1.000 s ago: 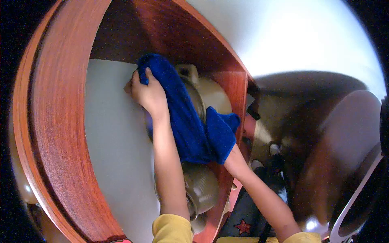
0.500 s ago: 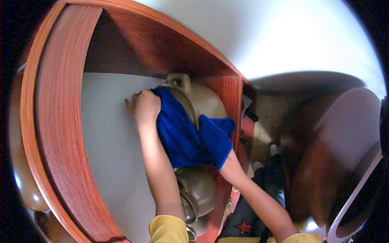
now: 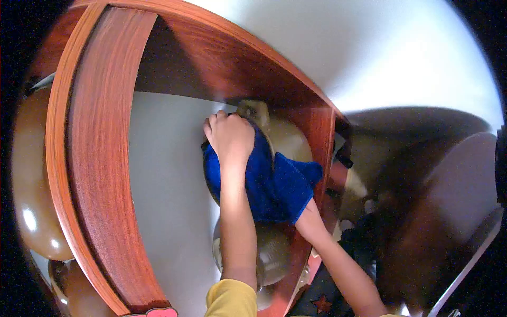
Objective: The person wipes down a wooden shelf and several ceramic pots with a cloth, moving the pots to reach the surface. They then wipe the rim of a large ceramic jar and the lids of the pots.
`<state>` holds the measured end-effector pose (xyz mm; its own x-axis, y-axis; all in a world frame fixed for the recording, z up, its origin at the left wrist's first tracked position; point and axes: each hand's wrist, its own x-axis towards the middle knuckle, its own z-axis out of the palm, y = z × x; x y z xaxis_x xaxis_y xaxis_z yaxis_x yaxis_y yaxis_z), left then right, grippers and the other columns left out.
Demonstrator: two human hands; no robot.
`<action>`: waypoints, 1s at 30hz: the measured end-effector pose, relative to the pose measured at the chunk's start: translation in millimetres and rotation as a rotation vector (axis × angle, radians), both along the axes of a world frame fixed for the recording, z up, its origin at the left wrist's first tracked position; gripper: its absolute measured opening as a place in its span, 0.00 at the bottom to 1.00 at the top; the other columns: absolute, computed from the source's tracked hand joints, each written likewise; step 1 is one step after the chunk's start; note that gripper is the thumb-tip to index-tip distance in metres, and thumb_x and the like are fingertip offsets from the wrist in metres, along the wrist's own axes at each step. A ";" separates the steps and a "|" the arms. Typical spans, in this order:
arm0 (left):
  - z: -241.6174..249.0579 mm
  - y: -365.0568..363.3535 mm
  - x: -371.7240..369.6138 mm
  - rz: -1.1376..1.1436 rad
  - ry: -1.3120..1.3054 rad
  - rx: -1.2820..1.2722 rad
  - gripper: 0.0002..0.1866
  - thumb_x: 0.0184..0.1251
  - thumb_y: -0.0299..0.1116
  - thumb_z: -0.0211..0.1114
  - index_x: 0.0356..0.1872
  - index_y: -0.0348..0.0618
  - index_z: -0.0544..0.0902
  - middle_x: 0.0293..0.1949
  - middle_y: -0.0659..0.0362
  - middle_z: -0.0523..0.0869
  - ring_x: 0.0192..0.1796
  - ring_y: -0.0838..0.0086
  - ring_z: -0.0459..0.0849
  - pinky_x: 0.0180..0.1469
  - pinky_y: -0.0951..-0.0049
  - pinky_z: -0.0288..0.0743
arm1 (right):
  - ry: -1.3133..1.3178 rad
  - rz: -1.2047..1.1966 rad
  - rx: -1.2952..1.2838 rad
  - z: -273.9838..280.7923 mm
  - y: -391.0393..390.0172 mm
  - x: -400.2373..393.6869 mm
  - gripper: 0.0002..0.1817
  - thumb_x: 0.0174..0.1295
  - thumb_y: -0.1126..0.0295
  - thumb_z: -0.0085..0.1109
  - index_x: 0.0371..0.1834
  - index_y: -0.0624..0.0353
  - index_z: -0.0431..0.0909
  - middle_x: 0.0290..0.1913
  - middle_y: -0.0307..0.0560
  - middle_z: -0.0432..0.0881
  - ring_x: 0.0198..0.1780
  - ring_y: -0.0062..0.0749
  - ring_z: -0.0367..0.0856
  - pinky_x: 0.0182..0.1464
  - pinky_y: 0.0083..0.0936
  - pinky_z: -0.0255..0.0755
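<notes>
In the head view, a blue cloth (image 3: 289,182) drapes over the front of a large beige-brown pot (image 3: 292,136) in a wooden cabinet. My left hand (image 3: 232,138) lies at the cloth's upper left, its fingers curled over the edge near the pot's handle (image 3: 256,112). The cloth covers my right hand, and only the wrist (image 3: 310,222) and forearm show below its lower right corner. Whatever the right fingers do is hidden. Under the cloth stands a smaller pot (image 3: 274,253) of similar colour, partly behind my left forearm.
The reddish wooden cabinet frame (image 3: 103,158) curves along the left, and its side panel (image 3: 321,132) rises right of the pots. Shiny brown rounded vessels (image 3: 39,201) stand beyond the frame. A pale shelf surface (image 3: 169,185) lies left of my arm.
My left hand has shifted right over the cloth, and its fingers now curl over the pot's rim side. The view has moved slightly, so the cabinet appears further right.
</notes>
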<state>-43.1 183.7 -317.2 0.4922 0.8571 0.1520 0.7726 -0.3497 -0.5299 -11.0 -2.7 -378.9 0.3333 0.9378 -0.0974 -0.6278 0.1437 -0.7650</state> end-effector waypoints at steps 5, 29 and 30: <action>-15.9 4.8 -3.7 -0.180 -0.298 -0.207 0.13 0.59 0.36 0.54 0.37 0.40 0.82 0.42 0.55 0.79 0.49 0.61 0.73 0.55 0.61 0.62 | 0.116 -0.020 -0.078 -21.7 21.6 12.3 0.23 0.62 0.70 0.50 0.60 0.66 0.63 0.62 0.49 0.66 0.64 0.34 0.61 0.66 0.26 0.52; 9.2 21.4 -2.6 0.021 -0.131 0.060 0.12 0.56 0.36 0.54 0.28 0.41 0.83 0.35 0.53 0.84 0.44 0.61 0.79 0.55 0.58 0.64 | 0.136 -0.014 0.003 0.5 17.3 -4.2 0.22 0.65 0.72 0.47 0.62 0.65 0.62 0.64 0.44 0.64 0.65 0.29 0.60 0.66 0.23 0.50; 11.6 21.8 -6.1 -0.032 -0.132 -0.033 0.13 0.57 0.37 0.53 0.32 0.41 0.83 0.39 0.51 0.83 0.47 0.60 0.78 0.55 0.59 0.64 | 0.138 -0.018 0.003 -2.2 17.7 -5.7 0.22 0.65 0.72 0.47 0.62 0.65 0.62 0.64 0.44 0.64 0.65 0.29 0.60 0.66 0.23 0.50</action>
<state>-49.2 205.6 -305.6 0.4974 0.8466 0.1892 0.8228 -0.3912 -0.4124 -16.8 15.1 -381.1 0.3337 0.9322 -0.1402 -0.7240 0.1582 -0.6714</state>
